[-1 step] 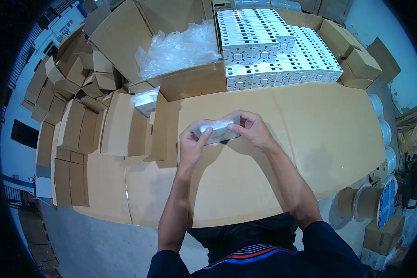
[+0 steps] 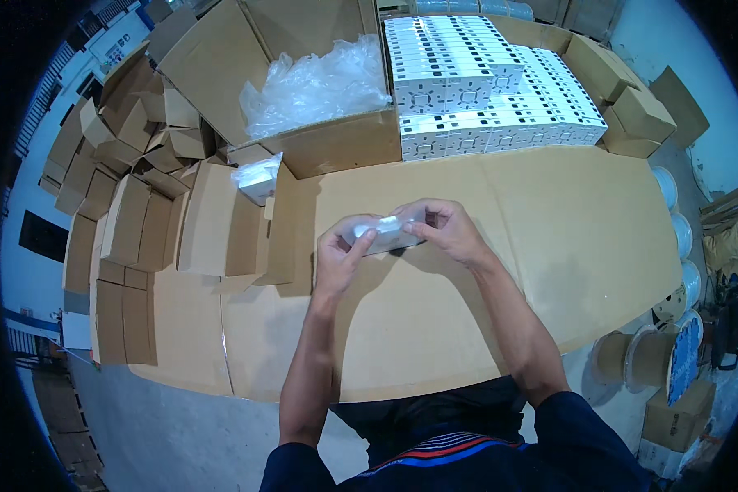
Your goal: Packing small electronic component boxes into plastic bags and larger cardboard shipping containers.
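Note:
Between my two hands, over the cardboard-covered table (image 2: 582, 238), is a white boxy piece in a clear plastic bag (image 2: 392, 236). My left hand (image 2: 339, 254) is closed on its left end, thumb on top. My right hand (image 2: 447, 232) pinches its right end between thumb and fingers. The fingers under the piece are mostly hidden. To the left of my hands stands an open small carton (image 2: 283, 230), with a bagged white piece (image 2: 258, 182) inside at its far end.
A large open carton (image 2: 336, 143) of crumpled clear plastic bags (image 2: 316, 86) stands at the back. Stacked white square units (image 2: 500, 115) fill the back right. Several empty cartons (image 2: 127, 221) crowd the left. Cable spools (image 2: 631, 358) sit on the floor at right.
My hands have barely moved; the bagged piece is tilted slightly differently, with its far edge a little lower in view. Both hands keep their hold.

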A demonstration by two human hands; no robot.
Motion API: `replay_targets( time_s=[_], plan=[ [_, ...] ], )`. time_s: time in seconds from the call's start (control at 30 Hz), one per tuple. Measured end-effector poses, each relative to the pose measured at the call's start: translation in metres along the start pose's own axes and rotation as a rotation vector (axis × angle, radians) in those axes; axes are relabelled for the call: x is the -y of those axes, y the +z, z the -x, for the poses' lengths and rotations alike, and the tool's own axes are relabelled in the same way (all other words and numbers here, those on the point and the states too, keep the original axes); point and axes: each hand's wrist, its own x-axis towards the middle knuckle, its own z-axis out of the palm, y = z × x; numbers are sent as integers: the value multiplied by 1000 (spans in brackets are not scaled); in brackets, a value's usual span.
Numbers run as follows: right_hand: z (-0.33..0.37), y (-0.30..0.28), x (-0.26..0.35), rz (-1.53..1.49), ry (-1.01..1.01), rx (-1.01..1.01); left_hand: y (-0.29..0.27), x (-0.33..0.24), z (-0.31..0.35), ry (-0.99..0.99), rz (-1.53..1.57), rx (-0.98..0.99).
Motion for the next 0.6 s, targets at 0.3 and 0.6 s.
replay_targets(
  time_s=[0.3, 0.6],
  plan=[
    [3, 3, 2, 102, 8, -42, 4, -18, 11, -126, -118, -55],
    [-4, 22, -14, 96, -41, -330, 26, 3, 2, -87, 169, -294]
  ],
)
